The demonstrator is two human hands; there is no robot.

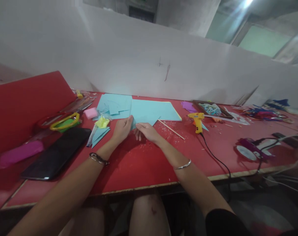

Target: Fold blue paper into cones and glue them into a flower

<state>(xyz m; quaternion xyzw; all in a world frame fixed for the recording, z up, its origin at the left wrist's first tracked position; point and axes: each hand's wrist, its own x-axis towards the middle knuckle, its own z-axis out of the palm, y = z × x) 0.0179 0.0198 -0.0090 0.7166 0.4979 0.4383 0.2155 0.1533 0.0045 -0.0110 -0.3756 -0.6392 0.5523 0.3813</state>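
Observation:
Both hands meet over the red table, close to its middle. My left hand (123, 128) has its thumb on top and its fingers curled round a piece of light blue paper (133, 124). My right hand (147, 131) pinches the same paper from the other side, some fingers tucked below. How much of the paper is in the hands is hard to tell, since it blends with the light blue sheets (151, 109) lying behind. To the right of the right hand lies a thin wooden stick (172, 130).
Left are a black phone (57, 152), yellow-handled scissors (65, 122), a pink block (90, 113) and blue paper triangles (101, 135). Right are a yellow glue gun (197, 122) with its cord, a brown tray (227, 114) of scraps and a purple device (256, 149). A white wall (144, 65) rises behind.

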